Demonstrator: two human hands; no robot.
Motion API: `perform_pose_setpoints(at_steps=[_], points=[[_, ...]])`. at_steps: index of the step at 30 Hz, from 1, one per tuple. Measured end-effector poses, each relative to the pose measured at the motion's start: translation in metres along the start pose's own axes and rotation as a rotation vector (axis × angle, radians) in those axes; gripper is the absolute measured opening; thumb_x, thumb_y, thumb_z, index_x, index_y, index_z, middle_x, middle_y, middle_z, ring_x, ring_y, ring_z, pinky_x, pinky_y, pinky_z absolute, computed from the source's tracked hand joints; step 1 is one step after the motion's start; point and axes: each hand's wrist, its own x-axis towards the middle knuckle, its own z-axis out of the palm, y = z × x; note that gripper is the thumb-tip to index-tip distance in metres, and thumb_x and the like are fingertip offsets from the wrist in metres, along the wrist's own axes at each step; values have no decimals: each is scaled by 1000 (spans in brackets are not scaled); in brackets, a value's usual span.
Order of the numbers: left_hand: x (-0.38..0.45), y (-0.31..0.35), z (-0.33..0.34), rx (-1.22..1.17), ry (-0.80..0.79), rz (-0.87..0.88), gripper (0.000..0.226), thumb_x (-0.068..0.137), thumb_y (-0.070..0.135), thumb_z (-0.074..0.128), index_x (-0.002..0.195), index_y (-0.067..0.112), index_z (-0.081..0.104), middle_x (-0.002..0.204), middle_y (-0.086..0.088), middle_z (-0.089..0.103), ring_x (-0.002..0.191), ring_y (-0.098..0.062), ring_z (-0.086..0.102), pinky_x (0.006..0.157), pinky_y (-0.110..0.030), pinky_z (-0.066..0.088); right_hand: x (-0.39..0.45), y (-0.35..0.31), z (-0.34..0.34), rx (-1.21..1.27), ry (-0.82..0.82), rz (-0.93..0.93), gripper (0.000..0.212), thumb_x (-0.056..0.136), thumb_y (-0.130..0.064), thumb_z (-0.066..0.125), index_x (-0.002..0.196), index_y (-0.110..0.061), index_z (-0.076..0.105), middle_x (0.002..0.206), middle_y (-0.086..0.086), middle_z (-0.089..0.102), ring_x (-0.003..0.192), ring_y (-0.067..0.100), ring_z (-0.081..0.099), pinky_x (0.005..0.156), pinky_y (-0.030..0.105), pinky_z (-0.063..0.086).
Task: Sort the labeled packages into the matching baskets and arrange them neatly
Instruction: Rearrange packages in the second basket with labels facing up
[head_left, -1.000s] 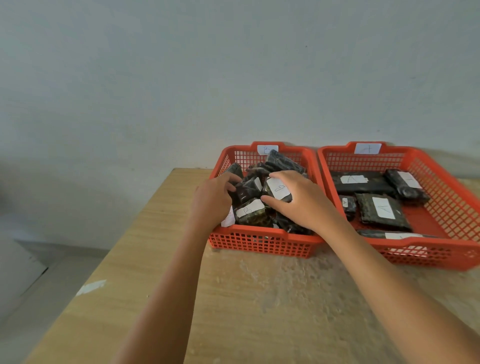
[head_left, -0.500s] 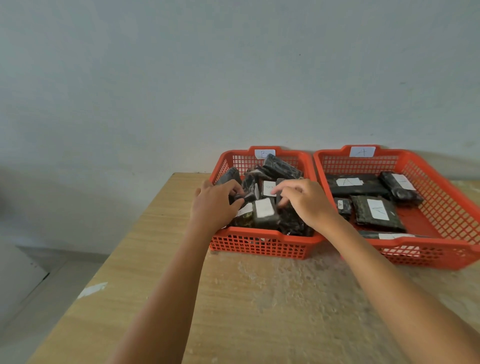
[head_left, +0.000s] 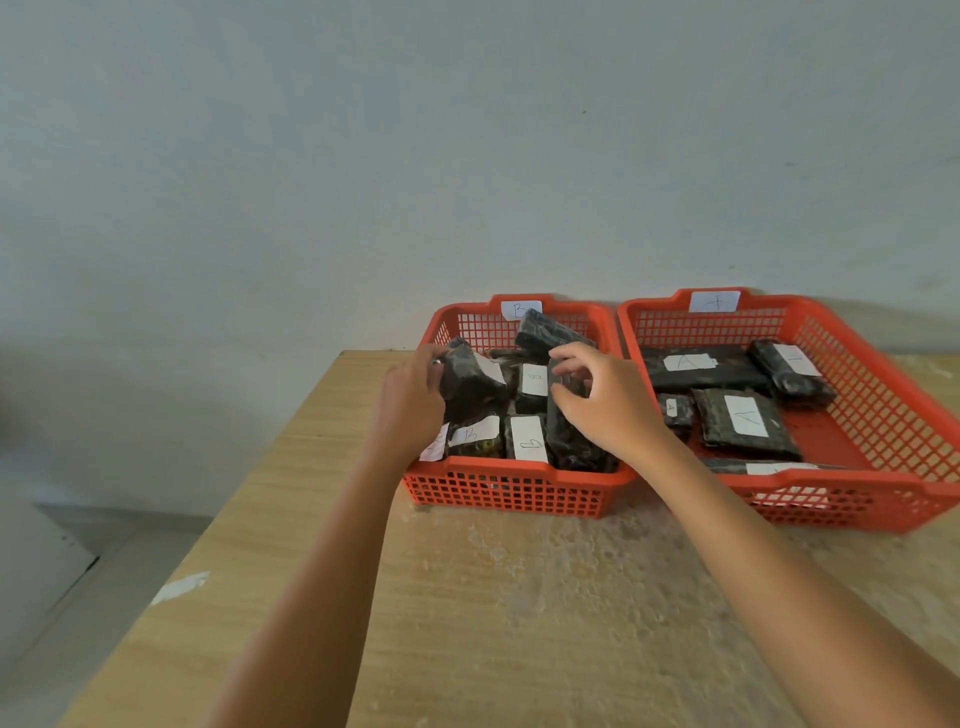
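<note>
Two orange baskets stand side by side on the wooden table. The left basket (head_left: 511, 491) carries a B tag and is crowded with several dark packages with white labels. My left hand (head_left: 413, 402) grips one dark package (head_left: 470, 387) raised and tilted at the basket's left side. My right hand (head_left: 605, 402) pinches the top of another dark package (head_left: 571, 441) that stands on edge at the basket's right side. The right basket (head_left: 883, 415) carries an A tag and holds several dark packages lying flat, one with a large A label (head_left: 745, 418).
The baskets sit at the table's far edge against a pale wall (head_left: 363, 156). The table's left edge (head_left: 249, 499) drops to a floor below. A small white scrap (head_left: 182, 587) lies near that edge. Bare, worn tabletop (head_left: 545, 597) lies in front of the baskets.
My left hand has lifted and tilted a package at the left of the B basket. My right hand has shifted right and now pinches an upright package.
</note>
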Motion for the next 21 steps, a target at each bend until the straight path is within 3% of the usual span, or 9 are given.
perform_pose_setpoints(at_steps=[2, 3, 5, 7, 9, 12, 17, 19, 21], points=[[0, 1, -1, -28, -4, 13, 32, 107, 3, 37, 124, 21, 57, 104, -6, 65, 94, -22, 63, 60, -24, 46, 0, 0, 0, -32, -31, -29, 53, 90, -31, 73, 139, -27, 54, 123, -8, 68, 111, 12, 60, 98, 33, 45], [0, 1, -3, -57, -14, 27, 34, 106, -1, 36, 121, 21, 57, 107, -6, 64, 98, -25, 63, 62, -30, 51, -1, -1, 0, -35, -43, -46, 61, 87, -36, 76, 142, -28, 52, 127, -7, 67, 121, 16, 55, 103, 36, 42], [-1, 1, -5, -131, -51, 50, 33, 108, 2, 32, 119, 24, 55, 111, -9, 65, 101, -30, 65, 73, -50, 59, -2, -3, 0, -52, -87, -92, 75, 80, -48, 79, 145, -32, 47, 136, -7, 61, 131, 17, 47, 106, 37, 38], [-3, 0, -6, -144, -82, 73, 31, 111, 10, 29, 120, 29, 52, 112, -10, 68, 99, -31, 67, 78, -57, 58, -2, -5, 3, -101, -144, -135, 82, 78, -54, 77, 149, -34, 42, 147, -7, 53, 138, 16, 40, 107, 38, 38], [-4, 0, -6, -168, -98, 105, 32, 111, 12, 28, 117, 34, 52, 115, -9, 68, 101, -30, 68, 75, -55, 60, -2, -5, 5, -153, -166, -162, 82, 83, -54, 73, 153, -33, 37, 151, -6, 49, 141, 16, 37, 108, 40, 39], [-4, 1, -7, -259, -83, 156, 42, 109, 4, 32, 104, 38, 57, 123, -11, 62, 105, -29, 68, 65, -34, 62, -1, -3, 8, -172, -171, -142, 83, 87, -54, 69, 157, -30, 31, 153, -2, 47, 144, 18, 34, 109, 41, 38], [-5, -3, -8, -232, -79, 265, 48, 104, -4, 46, 86, 38, 61, 121, -6, 60, 103, -28, 66, 68, -13, 53, 3, 1, 9, -156, -190, -116, 83, 86, -56, 69, 154, -34, 28, 142, 1, 56, 128, 20, 54, 98, 36, 50], [-5, -4, -7, -207, -75, 289, 40, 104, 0, 49, 92, 36, 64, 121, -2, 63, 99, -24, 69, 68, -15, 54, 4, 2, 9, -127, -167, -109, 78, 85, -52, 73, 149, -33, 32, 138, 1, 58, 124, 20, 55, 96, 33, 47], [-6, -3, -6, -272, -96, 249, 33, 107, 9, 48, 105, 36, 67, 123, -2, 66, 96, -22, 73, 66, -30, 62, 5, 3, 8, -101, -136, -82, 71, 86, -46, 75, 144, -31, 37, 134, 5, 57, 123, 23, 53, 94, 33, 43]])
